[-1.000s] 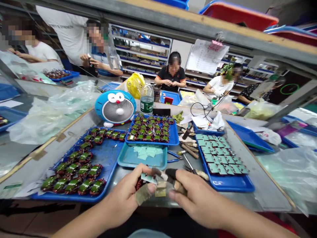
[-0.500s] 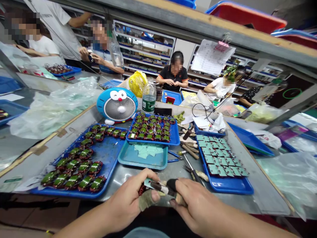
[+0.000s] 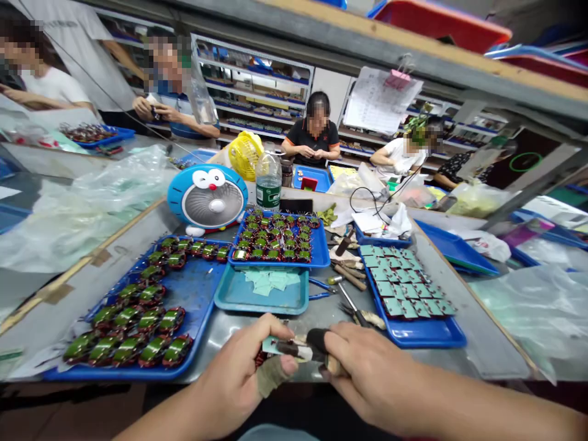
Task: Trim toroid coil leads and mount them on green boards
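Low at the bench's front edge, my left hand (image 3: 232,370) is closed around a wound coil with a pale green card (image 3: 270,344) on it. A tan wrap covers its thumb. My right hand (image 3: 372,373) is closed on a hand tool (image 3: 316,339) with a dark, wrapped-looking part and a wooden-looking handle. The tool's narrow end lies against the coil, between my left thumb and fingers; its exact kind is not clear. Most of the coil is hidden by my left fingers. Just beyond my hands is a teal tray (image 3: 229,301) with loose pale green cards (image 3: 271,280).
Green-topped coils stand in the left blue tray (image 3: 202,300) and in a middle blue tray (image 3: 322,248). Another blue tray (image 3: 427,337) holds card-topped coils. Blue-handled pliers (image 3: 319,288) and a hammer (image 3: 351,300) lie between. Behind stand a cartoon fan (image 3: 209,197), a bottle (image 3: 269,184) and seated people.
The view has shifted slightly, so the bench and trays appear a little further left. Both hands keep their grips, and the tool stays against the coil.
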{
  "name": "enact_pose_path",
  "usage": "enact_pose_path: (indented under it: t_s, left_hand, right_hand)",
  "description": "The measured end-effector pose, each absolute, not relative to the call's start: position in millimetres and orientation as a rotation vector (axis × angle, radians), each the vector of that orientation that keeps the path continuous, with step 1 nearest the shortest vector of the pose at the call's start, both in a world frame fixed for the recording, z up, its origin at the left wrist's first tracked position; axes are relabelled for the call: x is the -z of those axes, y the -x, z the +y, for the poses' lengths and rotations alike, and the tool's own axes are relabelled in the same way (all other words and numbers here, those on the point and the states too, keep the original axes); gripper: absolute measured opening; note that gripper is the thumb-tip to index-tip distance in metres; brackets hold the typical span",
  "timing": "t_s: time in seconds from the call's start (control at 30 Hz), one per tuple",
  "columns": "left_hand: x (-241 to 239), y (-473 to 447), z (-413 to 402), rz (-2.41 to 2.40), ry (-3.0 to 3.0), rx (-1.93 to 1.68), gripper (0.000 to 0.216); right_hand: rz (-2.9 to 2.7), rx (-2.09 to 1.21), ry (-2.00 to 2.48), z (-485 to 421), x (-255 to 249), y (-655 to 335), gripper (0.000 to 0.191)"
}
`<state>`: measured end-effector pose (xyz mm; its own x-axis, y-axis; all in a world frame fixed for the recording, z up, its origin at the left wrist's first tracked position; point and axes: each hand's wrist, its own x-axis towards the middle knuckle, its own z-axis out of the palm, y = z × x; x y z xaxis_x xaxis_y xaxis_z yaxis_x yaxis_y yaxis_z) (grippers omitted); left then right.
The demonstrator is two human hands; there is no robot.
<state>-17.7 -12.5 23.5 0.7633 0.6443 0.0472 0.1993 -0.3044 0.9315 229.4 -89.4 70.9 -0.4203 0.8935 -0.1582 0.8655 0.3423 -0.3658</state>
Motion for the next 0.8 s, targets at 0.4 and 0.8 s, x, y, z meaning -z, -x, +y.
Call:
enact_pose_path:
  t_s: [0.4,0.8]
  left_hand:
    - [-33.4,12.0,-11.6,0.684,-1.734,-0.472,0.029]
    - [-35.8,-12.2,-12.7,0.744,-1.426,-0.433,0.041]
  right_hand:
    - [-2.609,-0.542,1.623,-78.8,-99.5,-241.0,0.007]
    - [-2.572,-0.381,1.813,-84.6,-75.4,-242.2,0.013]
